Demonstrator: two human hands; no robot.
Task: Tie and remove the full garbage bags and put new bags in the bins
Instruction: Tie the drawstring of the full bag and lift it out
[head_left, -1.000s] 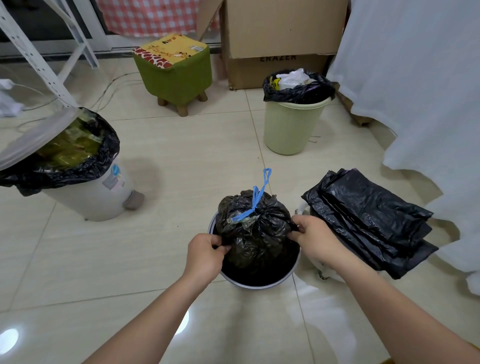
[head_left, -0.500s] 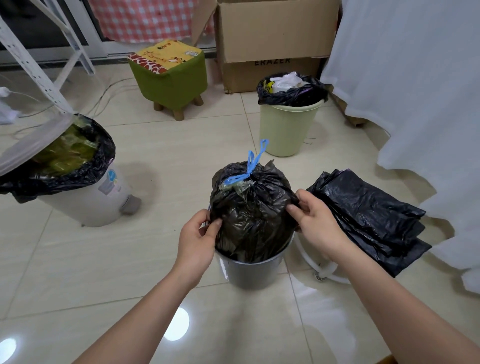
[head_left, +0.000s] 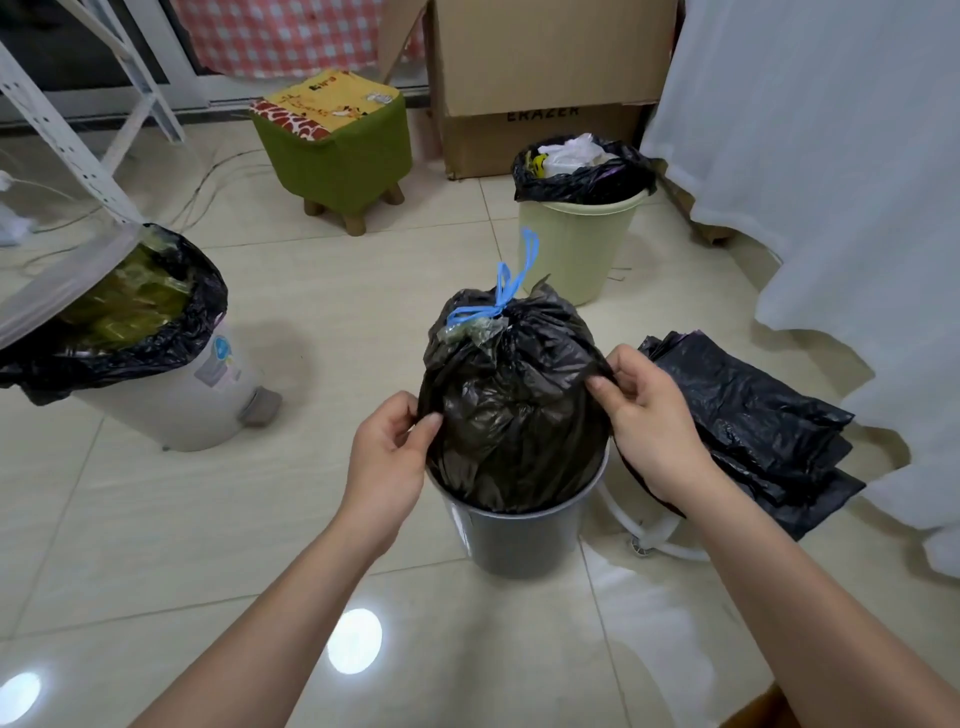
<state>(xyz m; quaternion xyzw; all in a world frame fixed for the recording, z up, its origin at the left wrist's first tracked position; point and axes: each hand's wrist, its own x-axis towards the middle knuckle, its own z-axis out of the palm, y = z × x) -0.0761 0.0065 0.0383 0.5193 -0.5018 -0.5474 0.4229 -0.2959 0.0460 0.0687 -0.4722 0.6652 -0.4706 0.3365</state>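
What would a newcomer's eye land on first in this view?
The tied black bag at centre, its blue drawstring knotted on top, half out of the grey bin; the left hand and right hand pinch its sides. A stack of fresh black bags lies on the floor to its right.

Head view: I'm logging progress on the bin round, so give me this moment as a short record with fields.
tied bag: black garbage bag, closed with a blue drawstring, partly raised out of the grey bin
left hand: pinches the bag's left side
right hand: pinches the bag's right side
untied bins: white pedal bin, green bin, both with open black bags
new bags: folded black stack on the floor, right of the grey bin
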